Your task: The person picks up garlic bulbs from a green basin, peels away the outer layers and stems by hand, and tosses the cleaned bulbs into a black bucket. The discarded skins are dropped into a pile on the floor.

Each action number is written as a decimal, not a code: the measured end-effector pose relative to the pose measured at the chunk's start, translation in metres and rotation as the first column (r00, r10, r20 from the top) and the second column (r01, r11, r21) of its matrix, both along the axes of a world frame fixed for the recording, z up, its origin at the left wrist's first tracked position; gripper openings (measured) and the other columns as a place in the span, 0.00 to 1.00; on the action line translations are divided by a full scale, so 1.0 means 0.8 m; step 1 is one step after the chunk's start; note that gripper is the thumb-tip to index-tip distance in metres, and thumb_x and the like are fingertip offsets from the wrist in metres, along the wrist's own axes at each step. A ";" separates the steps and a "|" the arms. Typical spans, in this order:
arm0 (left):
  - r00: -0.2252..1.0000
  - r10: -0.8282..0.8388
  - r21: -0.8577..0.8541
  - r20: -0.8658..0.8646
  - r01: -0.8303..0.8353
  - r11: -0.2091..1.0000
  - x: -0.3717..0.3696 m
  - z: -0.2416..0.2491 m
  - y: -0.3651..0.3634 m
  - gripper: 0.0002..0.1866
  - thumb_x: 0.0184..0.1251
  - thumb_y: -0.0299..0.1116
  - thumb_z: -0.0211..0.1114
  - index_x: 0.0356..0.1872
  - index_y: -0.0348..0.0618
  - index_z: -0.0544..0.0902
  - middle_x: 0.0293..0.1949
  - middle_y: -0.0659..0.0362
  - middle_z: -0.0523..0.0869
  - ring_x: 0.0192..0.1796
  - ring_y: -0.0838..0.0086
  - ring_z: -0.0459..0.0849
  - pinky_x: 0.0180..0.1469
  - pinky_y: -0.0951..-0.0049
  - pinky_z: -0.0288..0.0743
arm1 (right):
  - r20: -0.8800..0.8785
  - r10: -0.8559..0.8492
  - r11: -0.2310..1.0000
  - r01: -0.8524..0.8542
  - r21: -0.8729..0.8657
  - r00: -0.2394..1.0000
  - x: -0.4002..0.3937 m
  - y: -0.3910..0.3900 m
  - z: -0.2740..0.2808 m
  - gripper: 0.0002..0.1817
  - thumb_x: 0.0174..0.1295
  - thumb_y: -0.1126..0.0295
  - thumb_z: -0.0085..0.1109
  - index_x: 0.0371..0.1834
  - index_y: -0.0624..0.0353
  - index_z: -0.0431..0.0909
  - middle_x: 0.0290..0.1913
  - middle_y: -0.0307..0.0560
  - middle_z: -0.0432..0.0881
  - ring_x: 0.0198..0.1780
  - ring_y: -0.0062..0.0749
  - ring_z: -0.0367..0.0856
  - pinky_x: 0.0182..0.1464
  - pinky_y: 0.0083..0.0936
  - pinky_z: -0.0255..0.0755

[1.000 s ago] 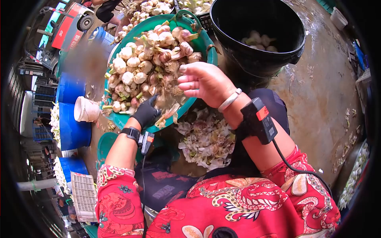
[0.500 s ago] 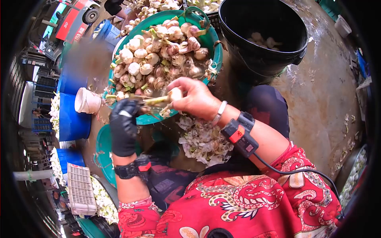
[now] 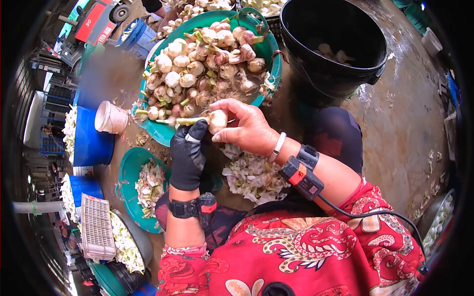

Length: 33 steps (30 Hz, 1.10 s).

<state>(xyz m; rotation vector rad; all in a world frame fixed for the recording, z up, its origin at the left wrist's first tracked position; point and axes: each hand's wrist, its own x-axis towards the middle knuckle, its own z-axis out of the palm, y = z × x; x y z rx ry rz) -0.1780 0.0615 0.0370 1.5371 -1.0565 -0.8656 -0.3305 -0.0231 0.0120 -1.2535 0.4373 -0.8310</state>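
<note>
Garlic trimming over the green basin, both hands now meeting on one bulb.
Gloved left hand (image 3: 187,155) has risen, its grip closed at the stalk; right hand (image 3: 244,126) pinches the garlic bulb (image 3: 217,120), lifted clear of the green basin (image 3: 163,132), above the peelings (image 3: 254,175).

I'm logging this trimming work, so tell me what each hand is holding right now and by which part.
The right hand holds a garlic bulb by its round head. The gloved left hand pinches the bulb's green stem near the bulb.
</note>
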 end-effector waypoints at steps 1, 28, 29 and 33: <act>0.999 -0.014 -0.020 0.051 0.015 1.000 0.003 -0.005 0.003 0.07 0.71 0.29 0.57 0.40 0.37 0.81 0.31 0.60 0.82 0.33 0.78 0.79 0.35 0.75 0.73 | -0.003 -0.002 1.000 0.002 0.005 1.000 0.000 0.001 -0.003 0.29 0.50 0.81 0.70 0.57 0.60 0.73 0.43 0.39 0.81 0.43 0.22 0.80 0.47 0.22 0.78; 0.905 -0.098 0.032 0.413 0.093 0.995 0.010 0.006 0.007 0.11 0.64 0.24 0.55 0.44 0.39 0.83 0.30 0.63 0.82 0.35 0.80 0.80 0.38 0.76 0.75 | 0.238 0.580 0.412 -0.533 0.739 0.779 -0.011 -0.018 0.001 0.16 0.65 0.54 0.46 0.35 0.56 0.74 0.23 0.41 0.78 0.18 0.23 0.71 0.18 0.20 0.63; 0.906 -0.098 0.032 0.413 0.093 0.995 0.011 0.001 0.004 0.11 0.64 0.24 0.55 0.44 0.39 0.83 0.30 0.63 0.82 0.35 0.80 0.80 0.38 0.76 0.75 | 0.238 0.581 0.412 -0.533 0.739 0.778 -0.010 -0.015 0.003 0.16 0.65 0.54 0.46 0.35 0.56 0.74 0.23 0.41 0.78 0.18 0.23 0.71 0.18 0.20 0.63; 0.972 -0.064 0.049 0.227 0.054 0.997 -0.005 -0.003 0.005 0.11 0.66 0.25 0.55 0.46 0.37 0.82 0.35 0.64 0.83 0.36 0.78 0.80 0.39 0.75 0.75 | 0.371 0.592 0.341 -0.639 0.689 0.716 -0.006 -0.014 -0.011 0.16 0.62 0.55 0.51 0.37 0.57 0.74 0.26 0.42 0.80 0.22 0.26 0.78 0.17 0.20 0.66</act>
